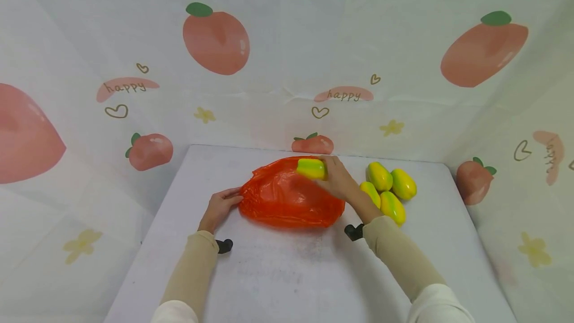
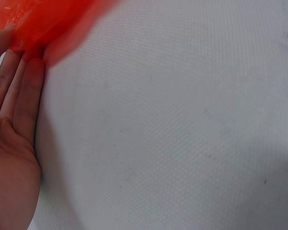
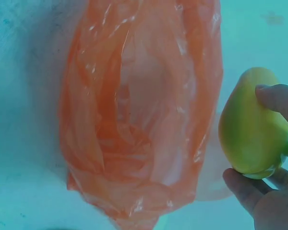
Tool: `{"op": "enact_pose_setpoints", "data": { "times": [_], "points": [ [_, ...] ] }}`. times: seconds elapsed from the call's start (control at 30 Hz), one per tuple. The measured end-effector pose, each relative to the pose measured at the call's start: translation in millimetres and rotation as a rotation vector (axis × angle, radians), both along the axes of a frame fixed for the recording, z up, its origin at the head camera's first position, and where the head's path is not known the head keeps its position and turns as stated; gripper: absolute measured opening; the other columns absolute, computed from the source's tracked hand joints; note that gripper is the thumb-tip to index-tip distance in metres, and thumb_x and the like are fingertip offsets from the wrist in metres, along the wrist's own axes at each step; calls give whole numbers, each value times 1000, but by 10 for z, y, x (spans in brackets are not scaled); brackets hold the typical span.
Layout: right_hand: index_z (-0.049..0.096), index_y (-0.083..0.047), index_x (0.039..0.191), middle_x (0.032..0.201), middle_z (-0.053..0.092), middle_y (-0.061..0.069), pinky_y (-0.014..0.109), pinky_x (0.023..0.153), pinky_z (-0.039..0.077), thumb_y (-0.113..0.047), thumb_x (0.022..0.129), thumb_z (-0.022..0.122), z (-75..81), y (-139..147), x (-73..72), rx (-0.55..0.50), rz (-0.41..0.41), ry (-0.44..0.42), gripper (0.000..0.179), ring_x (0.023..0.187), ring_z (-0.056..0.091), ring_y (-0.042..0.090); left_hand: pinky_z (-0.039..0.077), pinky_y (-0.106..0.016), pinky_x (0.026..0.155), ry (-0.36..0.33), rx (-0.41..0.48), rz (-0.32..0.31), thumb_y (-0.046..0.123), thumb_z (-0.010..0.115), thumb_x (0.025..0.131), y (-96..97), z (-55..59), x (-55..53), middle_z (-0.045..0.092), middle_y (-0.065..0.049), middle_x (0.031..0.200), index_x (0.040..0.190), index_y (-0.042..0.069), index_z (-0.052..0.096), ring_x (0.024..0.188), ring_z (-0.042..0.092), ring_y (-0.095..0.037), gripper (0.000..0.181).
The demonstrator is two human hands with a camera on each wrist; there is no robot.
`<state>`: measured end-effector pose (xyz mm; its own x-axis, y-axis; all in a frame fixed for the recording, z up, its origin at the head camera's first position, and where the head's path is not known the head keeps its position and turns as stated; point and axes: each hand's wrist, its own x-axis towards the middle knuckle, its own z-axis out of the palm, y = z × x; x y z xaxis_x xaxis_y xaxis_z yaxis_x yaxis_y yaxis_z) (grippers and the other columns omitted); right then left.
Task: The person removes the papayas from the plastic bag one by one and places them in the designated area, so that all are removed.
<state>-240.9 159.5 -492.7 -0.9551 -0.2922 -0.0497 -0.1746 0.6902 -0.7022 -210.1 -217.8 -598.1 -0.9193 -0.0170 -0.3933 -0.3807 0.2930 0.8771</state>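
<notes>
A red plastic bag (image 1: 287, 216) lies on the table with its mouth spread open; in the right wrist view the bag (image 3: 175, 110) shows its hollow inside. My left hand (image 1: 220, 207) holds the bag's gathered left end. In the left wrist view, the left hand (image 2: 14, 124) has its thumb over the red film and its fingers partly under it. My right hand (image 1: 337, 178) grips a yellow-green mango (image 1: 311, 168) above the far side of the bag. Thumb and fingers press on opposite sides of the mango (image 3: 253, 124) in the right wrist view.
Several more yellow-green mangoes (image 1: 403, 184) sit close together on the white table (image 1: 269, 283), right of the bag and beside my right forearm. A white cloth (image 1: 278, 54) printed with fruit stands behind the table and along its sides.
</notes>
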Motion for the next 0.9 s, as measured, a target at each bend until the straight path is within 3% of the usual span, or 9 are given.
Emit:
{"op": "enact_pose_setpoints", "data": {
  "times": [0.23,0.4,0.9],
  "points": [
    [36,-20,150,142,42,5,47,105,55,-35,91,76,33,159,78,22,-87,-83,73,125,48,26,46,-44,118,10,7,-4,30,68,98,4,3,-4,64,-10,143,143,16,61,137,58,-27,48],
    [29,-12,155,147,40,14,50,113,50,-33,93,74,42,289,119,95,-96,-40,79,127,47,30,45,-44,118,16,8,-2,27,68,99,8,11,4,64,-11,143,143,15,60,137,57,-27,47],
    [27,-9,158,156,34,18,59,118,42,-34,94,73,91,598,225,128,-156,-22,82,134,42,35,45,-45,118,38,-6,-19,27,66,100,11,25,21,64,-12,142,144,14,60,137,57,-27,46]
  ]
}}
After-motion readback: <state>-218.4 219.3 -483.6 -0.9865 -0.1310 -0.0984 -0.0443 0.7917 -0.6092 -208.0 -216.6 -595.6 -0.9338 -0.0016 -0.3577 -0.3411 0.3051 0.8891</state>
